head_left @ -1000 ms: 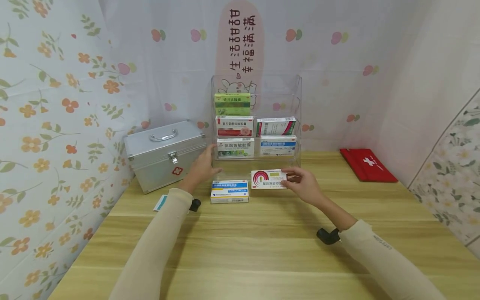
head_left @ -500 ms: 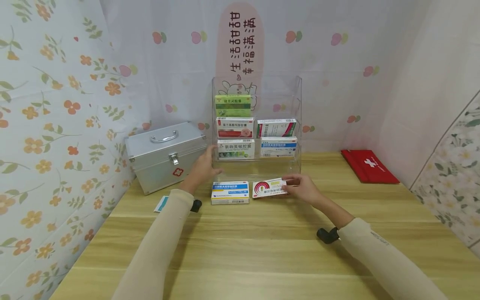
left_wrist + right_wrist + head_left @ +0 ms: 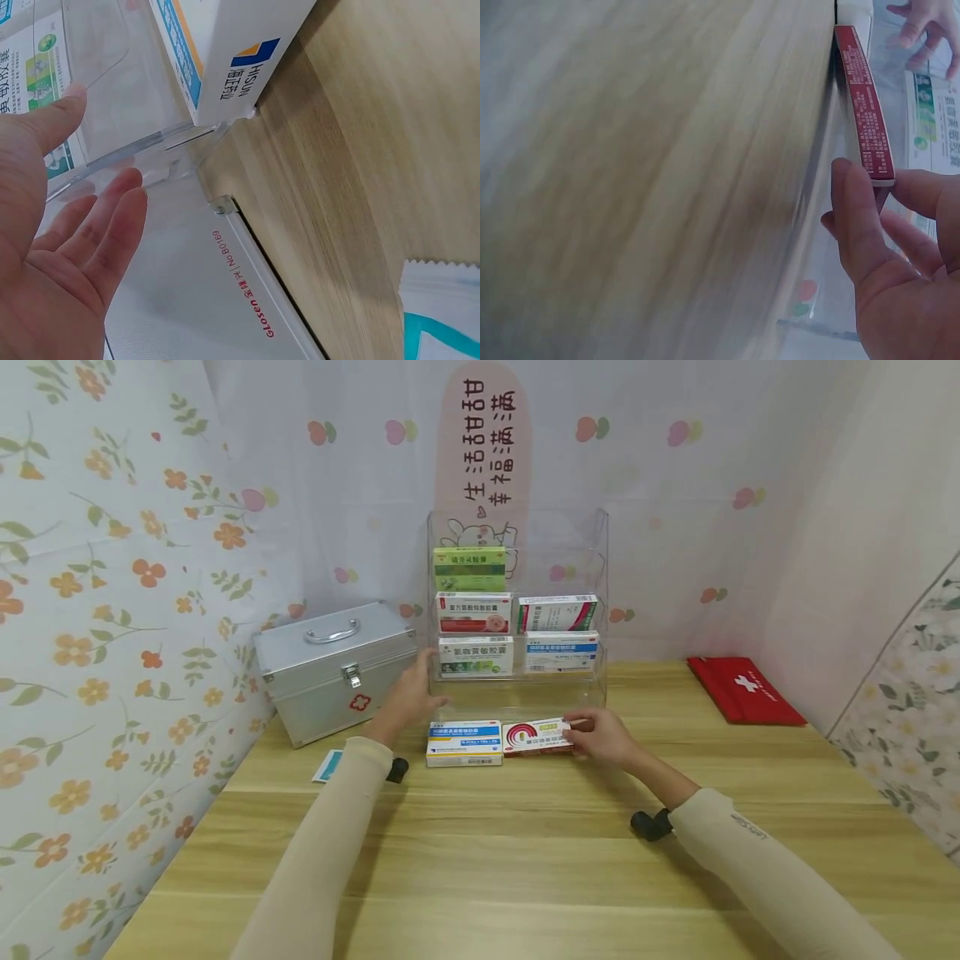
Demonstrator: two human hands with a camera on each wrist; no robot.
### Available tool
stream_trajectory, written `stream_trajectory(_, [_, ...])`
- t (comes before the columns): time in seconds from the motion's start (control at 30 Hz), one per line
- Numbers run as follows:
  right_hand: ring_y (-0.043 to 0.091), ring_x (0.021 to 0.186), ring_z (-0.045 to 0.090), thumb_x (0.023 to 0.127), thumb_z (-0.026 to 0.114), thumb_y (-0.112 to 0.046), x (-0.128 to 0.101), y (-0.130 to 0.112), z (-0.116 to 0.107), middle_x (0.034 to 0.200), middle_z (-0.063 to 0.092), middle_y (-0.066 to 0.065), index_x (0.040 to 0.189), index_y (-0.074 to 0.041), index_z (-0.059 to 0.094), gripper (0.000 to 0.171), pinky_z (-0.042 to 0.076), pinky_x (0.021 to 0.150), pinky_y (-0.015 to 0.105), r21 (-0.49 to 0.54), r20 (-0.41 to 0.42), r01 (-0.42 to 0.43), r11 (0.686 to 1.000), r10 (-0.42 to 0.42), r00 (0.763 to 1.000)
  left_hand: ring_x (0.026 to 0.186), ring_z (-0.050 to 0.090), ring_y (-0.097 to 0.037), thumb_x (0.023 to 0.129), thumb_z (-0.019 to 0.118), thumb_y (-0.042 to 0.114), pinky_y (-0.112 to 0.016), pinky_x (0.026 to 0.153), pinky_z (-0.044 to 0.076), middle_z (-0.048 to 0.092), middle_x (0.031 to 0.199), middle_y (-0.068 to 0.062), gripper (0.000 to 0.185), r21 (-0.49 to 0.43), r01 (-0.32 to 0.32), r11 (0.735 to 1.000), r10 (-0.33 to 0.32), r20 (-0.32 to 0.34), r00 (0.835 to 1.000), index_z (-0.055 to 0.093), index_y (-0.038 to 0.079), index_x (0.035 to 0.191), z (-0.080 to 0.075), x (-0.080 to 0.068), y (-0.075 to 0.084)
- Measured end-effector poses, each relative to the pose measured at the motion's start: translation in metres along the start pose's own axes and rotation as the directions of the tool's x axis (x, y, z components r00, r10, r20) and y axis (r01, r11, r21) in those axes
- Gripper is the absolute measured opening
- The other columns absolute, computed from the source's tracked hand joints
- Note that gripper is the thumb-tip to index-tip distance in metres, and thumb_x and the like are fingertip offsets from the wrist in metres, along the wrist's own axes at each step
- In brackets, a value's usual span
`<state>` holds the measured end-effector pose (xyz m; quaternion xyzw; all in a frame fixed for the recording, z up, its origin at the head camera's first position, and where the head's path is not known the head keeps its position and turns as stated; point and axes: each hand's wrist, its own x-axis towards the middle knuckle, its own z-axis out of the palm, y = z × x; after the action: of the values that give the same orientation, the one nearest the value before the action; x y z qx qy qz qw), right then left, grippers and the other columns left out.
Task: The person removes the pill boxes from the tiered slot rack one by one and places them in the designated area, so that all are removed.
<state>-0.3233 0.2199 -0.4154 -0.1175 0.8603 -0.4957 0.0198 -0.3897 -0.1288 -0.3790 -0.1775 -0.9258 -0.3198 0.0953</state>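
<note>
Seven medicine boxes (image 3: 538, 737), one metal case (image 3: 335, 656), one red pouch (image 3: 744, 691).

I can read "HISUN" on the end of the white and blue medicine box (image 3: 238, 64), and red print "Glosen No.80169" along the metal case's (image 3: 225, 300) edge. A pink wall banner (image 3: 483, 443) carries the Chinese characters 生活甜甜 幸福满满. A red pouch (image 3: 742, 689) bears a white cross.

A silver metal case (image 3: 335, 668) stands left on the table (image 3: 525, 860); a red pouch (image 3: 744, 690) lies far right.
</note>
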Motion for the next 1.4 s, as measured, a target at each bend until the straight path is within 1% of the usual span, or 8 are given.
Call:
stream_trajectory(0.23, [0.02, 0.062, 0.066, 0.095, 0.065, -0.006, 0.002, 0.002, -0.003, 0.108, 0.069, 0.027, 0.121, 0.009, 0.063, 0.03, 0.057, 0.056, 0.031, -0.082, 0.026, -0.005, 0.997, 0.007, 1.0, 0.119, 0.056, -0.04, 0.083, 0.081, 0.016, -0.051, 0.103, 0.044, 0.052, 0.134, -0.027, 0.092, -0.005, 0.025, 1.0, -0.025, 0.031, 0.999, 0.019, 0.016, 0.152, 0.001, 0.002, 0.003])
stream_trajectory(0.67, [0.022, 0.068, 0.07, 0.093, 0.065, -0.003, 0.003, -0.001, -0.003, 0.108, 0.068, 0.029, 0.121, 0.012, 0.062, 0.032, 0.059, 0.058, 0.032, -0.091, 0.062, -0.025, 0.996, 0.031, 0.998, 0.105, 0.061, -0.038, 0.084, 0.081, 0.017, -0.049, 0.097, 0.049, 0.056, 0.126, -0.027, 0.093, 0.011, 0.033, 0.999, -0.034, 0.032, 0.999, 0.018, 0.016, 0.153, -0.002, 0.002, 0.003])
stream_trajectory(0.87, [0.022, 0.069, 0.07, 0.093, 0.062, -0.005, 0.003, -0.008, -0.008, 0.112, 0.067, 0.027, 0.119, 0.01, 0.063, 0.031, 0.057, 0.055, 0.032, -0.147, -0.004, -0.047, 0.988, 0.047, 0.999, 0.108, 0.061, -0.04, 0.084, 0.08, 0.017, -0.05, 0.096, 0.049, 0.056, 0.128, -0.028, 0.093, -0.002, 0.03, 1.0, -0.03, 0.035, 0.999, 0.017, 0.017, 0.152, -0.001, 0.002, -0.001])
stream_trajectory(1.0, [0.027, 0.071, 0.071, 0.093, 0.059, -0.005, 0.004, -0.014, -0.014, 0.107, 0.069, 0.027, 0.114, 0.011, 0.065, 0.027, 0.055, 0.053, 0.028, -0.213, -0.104, 0.022, 0.977, -0.045, 0.994, 0.098, 0.064, -0.039, 0.085, 0.08, 0.018, -0.05, 0.091, 0.052, 0.059, 0.12, -0.027, 0.092, 0.0, 0.025, 1.0, -0.025, 0.04, 0.999, 0.017, 0.017, 0.152, 0.002, 0.001, -0.004])
stream_trajectory(1.1, [0.032, 0.078, 0.072, 0.094, 0.058, -0.006, 0.008, -0.017, -0.019, 0.105, 0.069, 0.026, 0.111, 0.009, 0.067, 0.024, 0.054, 0.053, 0.025, -0.264, -0.188, 0.081, 0.961, -0.133, 0.973, 0.087, 0.064, -0.033, 0.086, 0.079, 0.019, -0.048, 0.087, 0.053, 0.06, 0.116, -0.025, 0.092, 0.006, 0.03, 1.0, -0.03, 0.048, 0.998, 0.016, 0.018, 0.152, 0.004, -0.001, -0.003])
stream_trajectory(1.2, [0.035, 0.086, 0.071, 0.095, 0.057, -0.008, 0.018, -0.023, -0.026, 0.107, 0.069, 0.025, 0.111, 0.008, 0.067, 0.025, 0.056, 0.058, 0.032, -0.308, -0.255, 0.121, 0.944, -0.205, 0.945, 0.093, 0.063, -0.033, 0.086, 0.079, 0.019, -0.049, 0.091, 0.052, 0.059, 0.119, -0.026, 0.092, 0.003, 0.035, 0.999, -0.035, 0.049, 0.998, 0.016, 0.018, 0.152, 0.005, -0.001, -0.002])
stream_trajectory(1.3, [0.037, 0.093, 0.068, 0.094, 0.058, -0.007, 0.031, -0.033, -0.033, 0.11, 0.066, 0.025, 0.109, 0.008, 0.068, 0.024, 0.056, 0.069, 0.043, -0.363, -0.312, 0.187, 0.913, -0.308, 0.899, 0.092, 0.063, -0.034, 0.086, 0.079, 0.017, -0.049, 0.09, 0.052, 0.06, 0.117, -0.027, 0.092, -0.004, 0.037, 0.999, -0.037, 0.044, 0.998, 0.016, 0.019, 0.152, 0.004, 0.0, -0.002])
stream_trajectory(1.4, [0.042, 0.099, 0.061, 0.091, 0.061, -0.004, 0.04, -0.042, -0.039, 0.116, 0.062, 0.027, 0.106, 0.009, 0.069, 0.021, 0.052, 0.079, 0.052, -0.429, -0.334, 0.244, 0.87, -0.403, 0.852, 0.084, 0.063, -0.032, 0.086, 0.079, 0.017, -0.047, 0.084, 0.053, 0.061, 0.107, -0.024, 0.093, -0.001, 0.043, 0.999, -0.043, 0.044, 0.998, 0.015, 0.019, 0.153, 0.003, 0.0, -0.002])
